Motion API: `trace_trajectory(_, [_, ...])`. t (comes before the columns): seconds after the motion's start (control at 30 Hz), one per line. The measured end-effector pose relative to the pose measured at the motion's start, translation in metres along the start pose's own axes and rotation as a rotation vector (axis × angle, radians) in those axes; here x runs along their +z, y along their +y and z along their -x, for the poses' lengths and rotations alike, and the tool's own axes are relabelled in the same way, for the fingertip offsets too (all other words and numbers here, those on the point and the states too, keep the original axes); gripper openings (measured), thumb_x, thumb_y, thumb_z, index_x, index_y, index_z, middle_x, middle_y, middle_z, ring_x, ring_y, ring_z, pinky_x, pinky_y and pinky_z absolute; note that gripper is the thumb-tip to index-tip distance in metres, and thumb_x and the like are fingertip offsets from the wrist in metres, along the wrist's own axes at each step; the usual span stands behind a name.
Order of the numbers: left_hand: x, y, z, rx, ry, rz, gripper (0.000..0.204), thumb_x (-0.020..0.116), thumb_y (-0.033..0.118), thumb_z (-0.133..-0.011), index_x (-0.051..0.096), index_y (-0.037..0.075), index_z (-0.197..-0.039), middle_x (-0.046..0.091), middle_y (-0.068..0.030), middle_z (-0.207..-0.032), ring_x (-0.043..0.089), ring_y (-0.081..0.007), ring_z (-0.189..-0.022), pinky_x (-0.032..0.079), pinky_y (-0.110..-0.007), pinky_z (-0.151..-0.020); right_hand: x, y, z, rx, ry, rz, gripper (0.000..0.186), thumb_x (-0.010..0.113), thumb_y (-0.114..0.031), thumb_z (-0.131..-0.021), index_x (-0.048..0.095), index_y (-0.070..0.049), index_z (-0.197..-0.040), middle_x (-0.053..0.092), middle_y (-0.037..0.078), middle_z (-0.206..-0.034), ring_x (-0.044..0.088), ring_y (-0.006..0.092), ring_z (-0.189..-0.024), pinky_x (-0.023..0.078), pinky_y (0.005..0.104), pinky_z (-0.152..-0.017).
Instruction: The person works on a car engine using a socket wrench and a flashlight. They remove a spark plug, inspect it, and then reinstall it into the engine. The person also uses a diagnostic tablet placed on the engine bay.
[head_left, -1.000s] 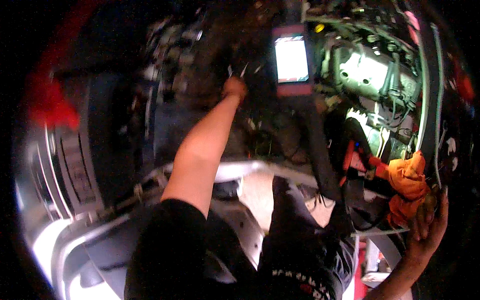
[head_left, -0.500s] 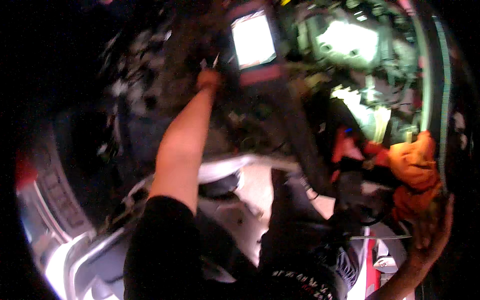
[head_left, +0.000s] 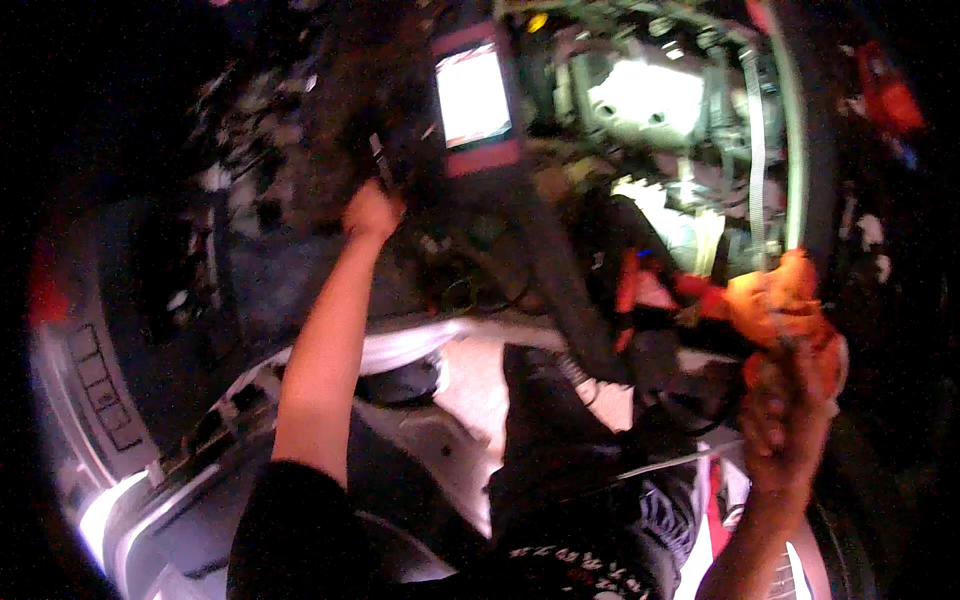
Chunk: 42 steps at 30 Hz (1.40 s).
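My left hand (head_left: 372, 212) is stretched out over the dark middle of an open engine bay. Its fingers are closed round a slim tool (head_left: 378, 150) with a shiny tip, of a kind too dark to name. Low on the right, my right hand (head_left: 785, 405) reaches up against a bunched orange cloth (head_left: 775, 298). Shadow and blur hide whether its fingers grip the cloth or only touch it. Just right of my left hand lies a tablet-like device (head_left: 474, 97) with a glowing screen and red ends.
Brightly lit engine parts (head_left: 650, 100) fill the upper right, beside a ribbed pale hose (head_left: 756, 160). A red and black object (head_left: 632, 290) lies left of the cloth. The car's front edge (head_left: 410, 340) crosses below my left hand. A headlamp (head_left: 110, 520) glows at lower left.
The whole view has shifted, so most things sit further left. My left hand has dropped nearer with the slim tool. My right hand has moved up closer to the orange cloth.
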<state>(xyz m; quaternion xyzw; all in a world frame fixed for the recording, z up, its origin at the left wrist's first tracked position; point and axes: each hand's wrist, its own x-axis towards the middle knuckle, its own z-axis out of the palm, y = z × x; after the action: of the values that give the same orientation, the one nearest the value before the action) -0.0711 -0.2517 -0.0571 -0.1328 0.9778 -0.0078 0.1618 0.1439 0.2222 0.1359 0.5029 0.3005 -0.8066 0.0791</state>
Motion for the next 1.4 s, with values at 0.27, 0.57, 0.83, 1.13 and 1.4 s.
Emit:
trace_trajectory(0.27, [-0.089, 0.15, 0.21, 0.35, -0.181, 1.192, 0.035, 0.056, 0.032, -0.102, 0.063, 0.003, -0.121, 0.069, -0.0071, -0.094, 0.061, -0.0093, -0.078, 0.05, -0.024, -0.069, 0.002, 0.022, 0.0, 0.052, -0.178, 0.014, 0.03, 0.052, -0.038, -0.102, 0.058, -0.008, -0.098, 0.047, 0.0, -0.056, 0.034, 0.0068, -0.033, 0.024, 0.0219, -0.03])
trace_trajectory(0.57, [-0.122, 0.157, 0.248, -0.029, -0.598, 1.543, 0.035, 0.053, 0.035, -0.102, 0.058, 0.003, -0.114, 0.062, -0.0068, -0.071, 0.06, -0.014, -0.062, 0.047, -0.026, -0.06, 0.048, 0.139, 0.013, 0.111, -0.634, 0.217, 0.036, 0.052, -0.04, -0.103, 0.055, -0.004, -0.106, 0.061, 0.009, -0.082, 0.06, 0.0188, -0.071, 0.05, 0.0308, -0.063])
trace_trajectory(0.83, [-0.106, 0.075, 0.235, -0.311, -0.076, 1.788, 0.027, 0.047, 0.028, -0.103, 0.058, 0.004, -0.106, 0.036, 0.0006, -0.051, 0.032, -0.0112, -0.036, 0.031, -0.029, -0.034, 0.057, -0.008, -0.117, -0.841, -0.086, 0.956, 0.032, 0.059, -0.025, -0.095, 0.066, 0.004, -0.105, 0.067, 0.012, -0.08, 0.065, 0.0171, -0.073, 0.052, 0.0325, -0.069])
trace_trajectory(1.13, [-0.061, 0.061, 0.25, -0.485, -0.19, 1.79, 0.027, 0.048, 0.032, -0.103, 0.059, 0.008, -0.107, 0.036, 0.0019, -0.05, 0.031, -0.0113, -0.034, 0.029, -0.028, -0.033, 0.084, -0.044, -0.323, -0.6, 0.236, 1.337, 0.057, 0.083, -0.04, -0.071, 0.071, 0.006, -0.103, 0.073, 0.022, -0.1, 0.07, 0.0286, -0.092, 0.053, 0.0375, -0.081])
trace_trajectory(1.4, [-0.041, 0.064, 0.254, -0.492, -0.225, 1.759, 0.027, 0.049, 0.032, -0.103, 0.059, 0.006, -0.103, 0.036, 0.0004, -0.048, 0.031, -0.0123, -0.033, 0.029, -0.028, -0.033, 0.095, -0.033, -0.302, -0.821, -0.383, 1.418, 0.045, 0.078, -0.03, -0.081, 0.064, 0.0, -0.112, 0.072, 0.014, -0.097, 0.068, 0.0215, -0.088, 0.052, 0.0362, -0.08])
